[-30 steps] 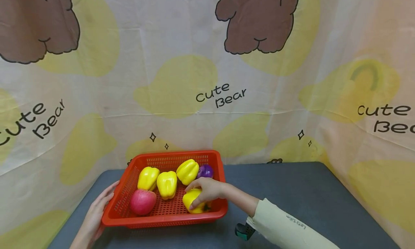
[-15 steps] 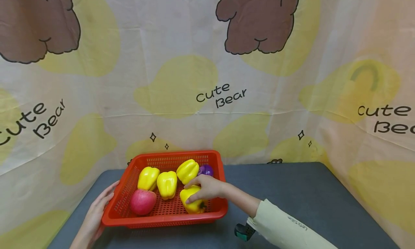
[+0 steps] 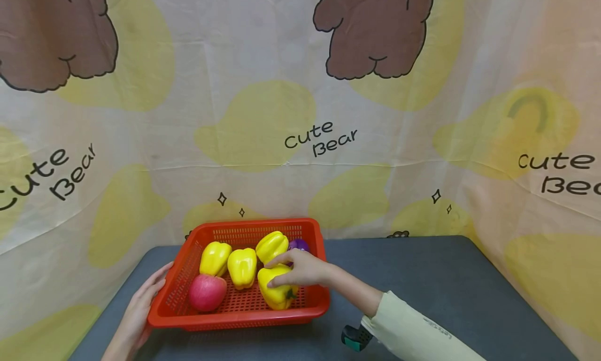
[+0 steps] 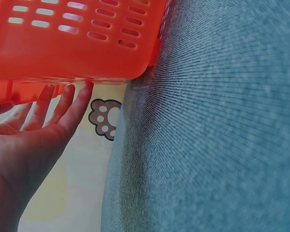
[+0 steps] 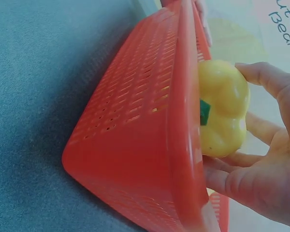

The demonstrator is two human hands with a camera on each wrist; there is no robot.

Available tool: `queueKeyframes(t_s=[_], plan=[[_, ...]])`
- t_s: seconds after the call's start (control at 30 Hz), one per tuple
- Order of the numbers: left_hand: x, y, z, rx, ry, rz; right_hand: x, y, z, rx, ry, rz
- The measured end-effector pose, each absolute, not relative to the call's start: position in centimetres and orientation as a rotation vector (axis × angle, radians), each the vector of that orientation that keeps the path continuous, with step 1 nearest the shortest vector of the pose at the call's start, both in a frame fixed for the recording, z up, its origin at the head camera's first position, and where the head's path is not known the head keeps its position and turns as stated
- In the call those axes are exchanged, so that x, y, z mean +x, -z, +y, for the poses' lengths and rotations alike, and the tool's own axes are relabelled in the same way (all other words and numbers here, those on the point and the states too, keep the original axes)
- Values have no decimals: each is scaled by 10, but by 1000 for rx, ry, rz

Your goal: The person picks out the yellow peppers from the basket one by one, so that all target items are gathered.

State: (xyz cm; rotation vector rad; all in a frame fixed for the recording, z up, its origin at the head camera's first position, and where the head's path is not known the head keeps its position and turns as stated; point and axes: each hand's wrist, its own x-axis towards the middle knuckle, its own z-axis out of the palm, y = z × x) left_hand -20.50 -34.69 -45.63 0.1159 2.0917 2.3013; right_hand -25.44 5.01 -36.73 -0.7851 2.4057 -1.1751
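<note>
A red plastic basket (image 3: 225, 320) stands on the grey table, holding several yellow bell peppers, a pink-red apple (image 3: 207, 293) and a purple item (image 3: 299, 245) partly hidden by my right hand. At the basket's left end, my left hand (image 3: 137, 308) touches the wall and rim with nearly straight fingers (image 4: 78, 107). My right hand (image 3: 307, 269) reaches over the right rim and holds the front right pepper (image 5: 224, 108) between thumb and fingers. That pepper's green stem (image 5: 204, 112) faces the near right side. Behind it lies another yellow pepper (image 3: 272, 246).
Two more yellow peppers (image 3: 242, 268) lie in the left half of the basket. A printed cloth (image 3: 253, 126) hangs behind and beside the table (image 3: 413, 283). A black and teal device (image 3: 355, 338) sits by the right sleeve.
The front right pepper has shifted slightly left and away, and more of its stem end shows. My right hand has moved slightly away with it. The left hand and basket look unmoved.
</note>
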Motion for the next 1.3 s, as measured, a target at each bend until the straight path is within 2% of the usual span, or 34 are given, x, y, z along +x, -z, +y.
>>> queueKeyframes(t_s=[1.3], plan=[[-207, 457, -345, 119, -2290, 2122, -244, 367, 72, -736, 1563, 2262]])
